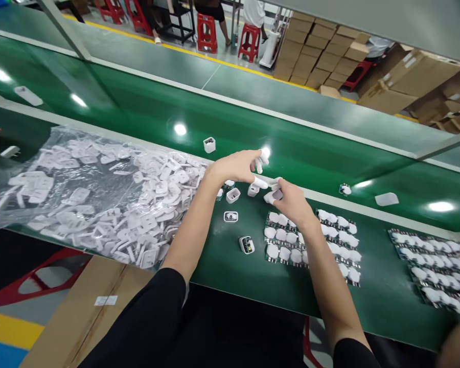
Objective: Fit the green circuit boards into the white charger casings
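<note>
My left hand, white covers on its fingertips, hangs over the far edge of the bench with fingers spread and nothing in them. Close to its right, my right hand is closed on a small white charger housing, mostly hidden by the covered fingers. Below my left hand stand a white charger housing and another open housing. Nearer me lie a housing with a white-topped part inside and one showing circuit parts. Panels of white-topped circuit boards lie under my right forearm.
A clear plastic bag with many white plastic pieces covers the bench's left. More board panels lie at the right. Beyond the rail, a green conveyor carries an open housing and a white case. Other people's hands show at both edges.
</note>
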Tool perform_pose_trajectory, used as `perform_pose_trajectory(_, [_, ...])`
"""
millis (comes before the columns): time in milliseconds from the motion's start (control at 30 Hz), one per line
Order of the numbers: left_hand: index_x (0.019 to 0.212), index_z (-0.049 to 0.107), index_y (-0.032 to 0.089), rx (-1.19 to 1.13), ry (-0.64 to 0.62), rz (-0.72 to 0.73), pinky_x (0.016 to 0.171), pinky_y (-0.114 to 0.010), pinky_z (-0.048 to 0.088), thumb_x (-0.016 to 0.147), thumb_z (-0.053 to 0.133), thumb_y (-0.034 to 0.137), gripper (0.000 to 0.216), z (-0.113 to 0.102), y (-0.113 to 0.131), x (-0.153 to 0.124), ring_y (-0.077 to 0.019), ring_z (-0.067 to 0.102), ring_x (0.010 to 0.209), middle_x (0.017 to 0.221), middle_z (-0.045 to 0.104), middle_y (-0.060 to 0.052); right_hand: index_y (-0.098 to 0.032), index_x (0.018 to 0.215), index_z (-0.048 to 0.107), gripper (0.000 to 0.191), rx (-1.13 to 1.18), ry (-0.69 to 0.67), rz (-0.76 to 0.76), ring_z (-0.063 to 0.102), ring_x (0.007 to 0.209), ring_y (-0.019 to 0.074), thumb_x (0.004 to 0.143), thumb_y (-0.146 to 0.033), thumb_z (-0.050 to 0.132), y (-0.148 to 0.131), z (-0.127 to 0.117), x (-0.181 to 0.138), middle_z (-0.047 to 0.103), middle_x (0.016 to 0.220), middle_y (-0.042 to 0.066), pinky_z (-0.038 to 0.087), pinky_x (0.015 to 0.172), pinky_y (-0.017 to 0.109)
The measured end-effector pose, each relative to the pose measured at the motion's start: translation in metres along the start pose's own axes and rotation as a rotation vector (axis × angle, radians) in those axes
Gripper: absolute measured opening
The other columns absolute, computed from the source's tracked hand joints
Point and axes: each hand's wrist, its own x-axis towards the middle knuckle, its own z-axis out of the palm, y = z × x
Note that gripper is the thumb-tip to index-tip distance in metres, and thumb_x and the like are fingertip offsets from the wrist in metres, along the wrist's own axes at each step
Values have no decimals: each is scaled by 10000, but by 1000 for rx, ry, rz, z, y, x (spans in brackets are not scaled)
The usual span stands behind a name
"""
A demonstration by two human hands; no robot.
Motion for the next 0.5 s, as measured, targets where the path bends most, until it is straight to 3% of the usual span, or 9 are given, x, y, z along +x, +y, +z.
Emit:
perform_pose_trajectory(67, [1343,641,276,-1,-26,64,896,-390,597,706,930,399,710,8,12,1,-326,735,1260,1395,745,-86,-244,1277,678,418,75,57,4,767,936,243,867,-274,757,0,-14,-1,809,1145,72,629,902,402])
perform_pose_trajectory(133, [1275,627,276,44,-31,120,901,-398,591,694,948,432,682,20,24,3,-331,737,1233,1424,715,-84,-252,1350,650,501,235,143,-1,797,991,223,890,-382,802,-2,-26,-3,802,1292,85,665,970,403])
perform_pose_trajectory(267, [983,543,263,126,-15,155,693,-401,501,843,848,439,378,51,39,12,-298,712,843,1049,739,-77,-249,1297,657,607,531,290,-28,814,1020,244,860,-599,891,-2,-33,-4,815,1257,102,703,983,443])
perform_pose_trajectory(367, [897,498,266,68,74,188,598,-383,431,939,736,357,258,59,39,16,-253,610,652,840,670,-55,-252,1386,650,554,391,303,6,808,1096,251,1001,-641,739,22,-43,0,811,1283,109,699,1023,456])
perform_pose_trajectory(433, [920,536,264,-26,133,207,560,-366,434,966,735,373,232,55,36,16,-229,599,621,873,682,-59,-245,1450,638,472,298,341,71,781,1206,269,1105,-564,592,53,-60,4,787,1360,131,658,1123,506])
perform_pose_trajectory(500, [1000,595,267,-116,188,212,560,-357,465,999,739,439,224,47,35,15,-218,614,640,949,711,-65,-208,1449,654,430,178,382,166,716,1329,325,1100,-457,620,90,-81,7,734,1451,179,566,1239,612])
